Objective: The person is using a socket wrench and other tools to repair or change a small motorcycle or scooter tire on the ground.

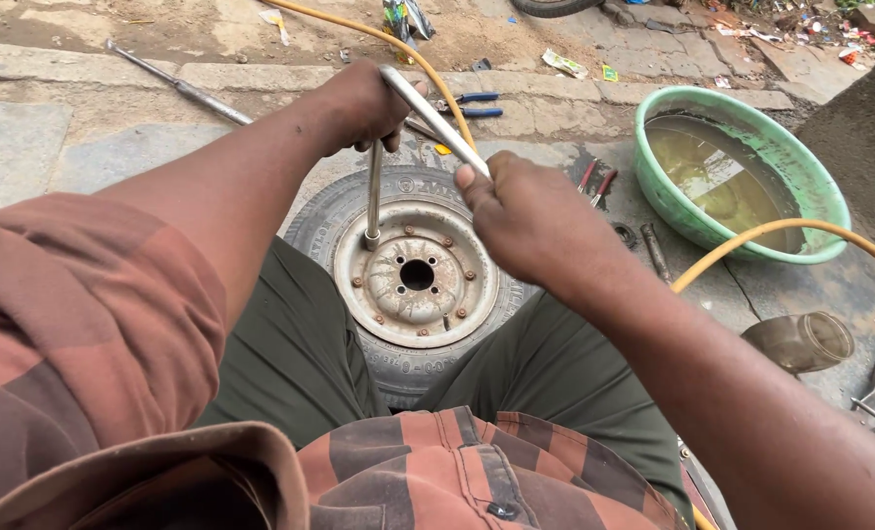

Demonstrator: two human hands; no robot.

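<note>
A small wheel (413, 280), a black tyre on a rusty, pale steel rim, lies flat on the ground between the person's knees, in the middle of the view. Standing upright on a rim bolt at about ten o'clock from the hub hole is the socket leg of a silvery cross wrench (373, 191), whose crossbar runs slantwise above the wheel. The left hand (364, 103) is wrapped tight around the upper end of that crossbar at about eleven o'clock from the hub, fingers curled shut on the metal. The right hand (526, 216) is clenched on the lower end of the same bar, at about one o'clock from the hub, thumb pressed along the top. Just beyond the hands, at twelve o'clock, blue-handled pliers (467, 105) lie on the paving, and a yellow hose (398, 44) curves past them. Red-handled pliers (596, 184) lie at two o'clock beside the tyre. Farther out at three o'clock sits a green basin (820, 177) of murky water, with the hose arching across its front. A glass jar (800, 341) lies on its side at four o'clock, and a long steel bar (177, 86) rests at ten o'clock.
</note>
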